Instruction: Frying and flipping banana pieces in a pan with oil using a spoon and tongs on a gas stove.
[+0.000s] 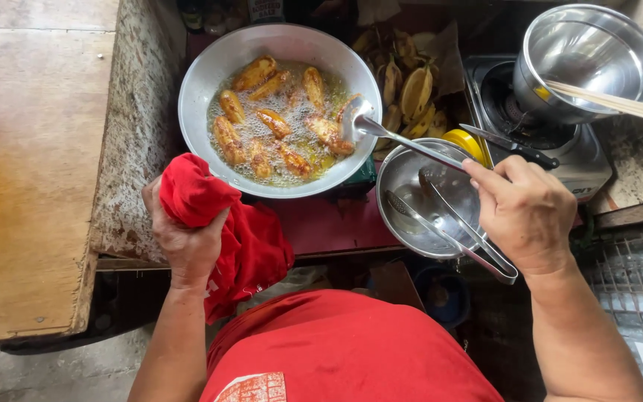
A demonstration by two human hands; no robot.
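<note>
A wide metal pan [210, 67] holds several golden banana pieces [273, 123] frying in bubbling oil. My right hand [522, 212] grips the handle of a metal spatula [403, 141], whose blade rests among the pieces at the pan's right side. My left hand [184, 238] clutches a bunched red cloth [240, 238] just below the pan's left rim, near the stone counter edge.
A steel bowl [403, 186] with tongs and a strainer sits under my right hand. Behind it lie banana peels [411, 89], a yellow lid, a black-handled knife [515, 149], a tilted steel pot [589, 52] on a burner, and wooden skewers [619, 104]. A wooden table [24, 171] stands left.
</note>
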